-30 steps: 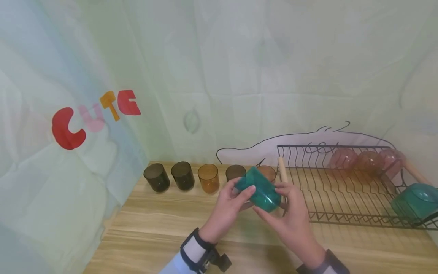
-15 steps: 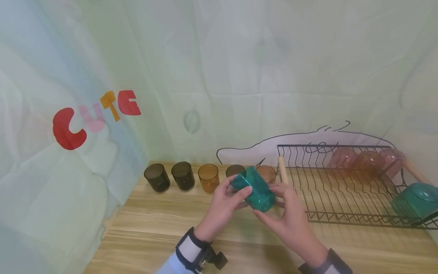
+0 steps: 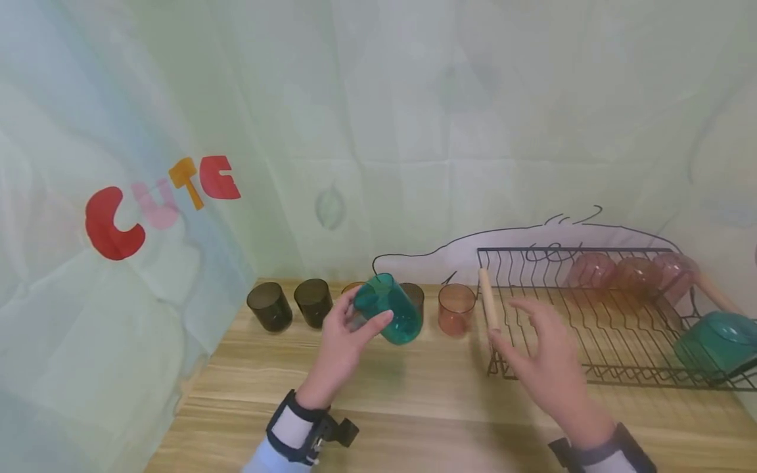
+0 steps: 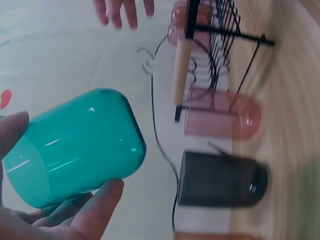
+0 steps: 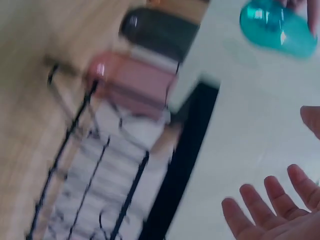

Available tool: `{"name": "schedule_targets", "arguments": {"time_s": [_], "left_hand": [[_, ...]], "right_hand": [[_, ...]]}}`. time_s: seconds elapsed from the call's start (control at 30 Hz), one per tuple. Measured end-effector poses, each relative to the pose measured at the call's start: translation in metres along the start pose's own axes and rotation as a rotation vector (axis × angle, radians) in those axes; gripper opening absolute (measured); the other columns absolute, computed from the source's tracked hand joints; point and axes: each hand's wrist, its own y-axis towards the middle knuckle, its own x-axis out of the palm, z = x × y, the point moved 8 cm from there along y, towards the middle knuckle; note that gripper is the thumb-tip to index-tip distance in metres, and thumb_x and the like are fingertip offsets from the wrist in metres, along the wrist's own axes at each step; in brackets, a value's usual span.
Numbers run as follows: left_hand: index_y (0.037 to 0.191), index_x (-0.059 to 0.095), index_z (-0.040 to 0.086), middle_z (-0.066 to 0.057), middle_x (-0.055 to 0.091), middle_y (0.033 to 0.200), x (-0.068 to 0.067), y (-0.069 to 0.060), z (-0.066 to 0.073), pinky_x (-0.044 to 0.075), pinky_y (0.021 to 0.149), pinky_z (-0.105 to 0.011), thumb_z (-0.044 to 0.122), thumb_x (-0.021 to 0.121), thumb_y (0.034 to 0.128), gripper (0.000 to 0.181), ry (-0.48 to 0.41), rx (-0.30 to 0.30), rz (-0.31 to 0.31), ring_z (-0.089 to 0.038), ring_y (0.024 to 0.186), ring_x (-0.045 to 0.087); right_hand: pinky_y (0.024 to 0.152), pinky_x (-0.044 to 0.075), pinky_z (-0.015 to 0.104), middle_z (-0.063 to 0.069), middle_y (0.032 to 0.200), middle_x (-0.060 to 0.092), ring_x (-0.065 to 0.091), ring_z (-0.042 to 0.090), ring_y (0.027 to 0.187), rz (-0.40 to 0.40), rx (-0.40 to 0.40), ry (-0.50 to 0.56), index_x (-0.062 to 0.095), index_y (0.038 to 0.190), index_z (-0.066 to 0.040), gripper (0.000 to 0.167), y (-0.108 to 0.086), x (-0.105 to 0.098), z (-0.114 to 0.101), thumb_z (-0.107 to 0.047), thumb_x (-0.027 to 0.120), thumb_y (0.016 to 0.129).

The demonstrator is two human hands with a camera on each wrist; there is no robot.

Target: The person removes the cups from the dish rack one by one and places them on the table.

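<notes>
Teal cup [image 3: 395, 314], tilted, gripped in left hand [image 3: 345, 347]

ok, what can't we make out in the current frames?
Head view: most of the amber cup, hidden behind the left hand and held teal cup.
Head view: right end of the wire dish rack, cut off by the right edge.
Left wrist view: most of the right hand beyond its fingers, cut off by the top edge.
Right wrist view: wire dish rack detail, smeared by blur.
</notes>
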Motion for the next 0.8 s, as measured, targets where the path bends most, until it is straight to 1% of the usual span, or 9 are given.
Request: {"name": "schedule_targets", "arguments": {"time_s": [0.1, 0.17, 0.27, 0.4, 0.53, 0.6, 0.7, 0.77, 0.8], "left_hand": [[0.13, 0.044, 0.023, -0.002, 0.06, 0.122, -0.025, 0.001, 0.004, 0.055, 0.084, -0.034, 0.036, 0.075, 0.0777, 0.062, 0.051, 0.047, 0.063, -0.02, 0.107, 0.063], [0.131, 0.044, 0.024, -0.001, 0.06, 0.122, -0.042, -0.001, 0.005, 0.055, 0.084, -0.031, 0.036, 0.075, 0.0779, 0.062, 0.086, 0.055, 0.106, -0.019, 0.106, 0.063], [0.131, 0.043, 0.023, 0.0, 0.059, 0.123, -0.067, -0.004, 0.005, 0.053, 0.084, -0.025, 0.037, 0.075, 0.0779, 0.063, 0.149, 0.053, 0.176, -0.017, 0.107, 0.061], [0.134, 0.04, 0.023, -0.001, 0.057, 0.124, -0.097, -0.008, 0.002, 0.052, 0.082, -0.02, 0.037, 0.075, 0.0779, 0.068, 0.204, 0.042, 0.263, -0.016, 0.106, 0.059], [0.136, 0.037, 0.022, 0.0, 0.053, 0.125, -0.125, -0.015, -0.004, 0.052, 0.077, -0.018, 0.038, 0.074, 0.0778, 0.071, 0.264, 0.016, 0.35, -0.015, 0.106, 0.056], [0.138, 0.035, 0.022, 0.0, 0.051, 0.127, -0.137, -0.018, -0.008, 0.051, 0.075, -0.017, 0.04, 0.074, 0.0775, 0.074, 0.3, -0.008, 0.387, -0.016, 0.107, 0.055], [0.143, 0.028, 0.02, -0.005, 0.046, 0.134, -0.153, -0.023, -0.015, 0.05, 0.074, -0.015, 0.044, 0.073, 0.077, 0.084, 0.354, -0.051, 0.423, -0.023, 0.115, 0.053], [0.146, 0.025, 0.018, -0.008, 0.044, 0.137, -0.162, -0.025, -0.019, 0.05, 0.075, -0.019, 0.047, 0.072, 0.0768, 0.088, 0.407, -0.075, 0.445, -0.028, 0.118, 0.052], [0.146, 0.025, 0.018, -0.009, 0.043, 0.138, -0.166, -0.025, -0.021, 0.05, 0.076, -0.021, 0.048, 0.072, 0.0766, 0.09, 0.43, -0.084, 0.456, -0.03, 0.119, 0.051]], "right_hand": [[0.098, 0.039, 0.054, 0.011, 0.132, 0.051, 0.046, 0.03, 0.122, 0.024, 0.067, -0.066, 0.051, 0.128, -0.011, 0.061, 0.004, -0.018, 0.015, -0.037, 0.074, 0.078], [0.099, 0.036, 0.058, 0.013, 0.134, 0.049, 0.043, 0.034, 0.124, 0.04, 0.09, -0.093, 0.052, 0.128, -0.01, 0.059, 0.005, -0.031, 0.025, -0.036, 0.073, 0.08], [0.101, 0.032, 0.061, 0.015, 0.137, 0.048, 0.042, 0.037, 0.125, 0.07, 0.114, -0.128, 0.054, 0.127, -0.009, 0.056, 0.004, -0.05, 0.038, -0.033, 0.073, 0.081], [0.101, 0.031, 0.062, 0.018, 0.137, 0.048, 0.041, 0.039, 0.125, 0.111, 0.145, -0.186, 0.055, 0.125, -0.004, 0.052, 0.002, -0.073, 0.054, -0.028, 0.072, 0.081], [0.101, 0.029, 0.063, 0.023, 0.135, 0.048, 0.04, 0.042, 0.125, 0.11, 0.17, -0.209, 0.056, 0.123, 0.0, 0.053, 0.002, -0.085, 0.065, -0.031, 0.071, 0.083], [0.101, 0.027, 0.064, 0.024, 0.134, 0.048, 0.038, 0.043, 0.126, 0.093, 0.182, -0.212, 0.055, 0.124, 0.0, 0.055, 0.002, -0.088, 0.069, -0.033, 0.069, 0.083], [0.102, 0.026, 0.064, 0.025, 0.134, 0.048, 0.038, 0.044, 0.126, 0.083, 0.193, -0.227, 0.055, 0.124, 0.0, 0.054, 0.0, -0.093, 0.075, -0.033, 0.069, 0.083], [0.101, 0.025, 0.065, 0.027, 0.135, 0.046, 0.037, 0.047, 0.125, 0.086, 0.204, -0.265, 0.055, 0.124, 0.001, 0.054, 0.0, -0.098, 0.08, -0.03, 0.07, 0.083], [0.1, 0.026, 0.065, 0.028, 0.133, 0.047, 0.038, 0.048, 0.123, 0.102, 0.195, -0.286, 0.056, 0.122, 0.002, 0.052, 0.002, -0.103, 0.081, -0.027, 0.071, 0.081]]}}
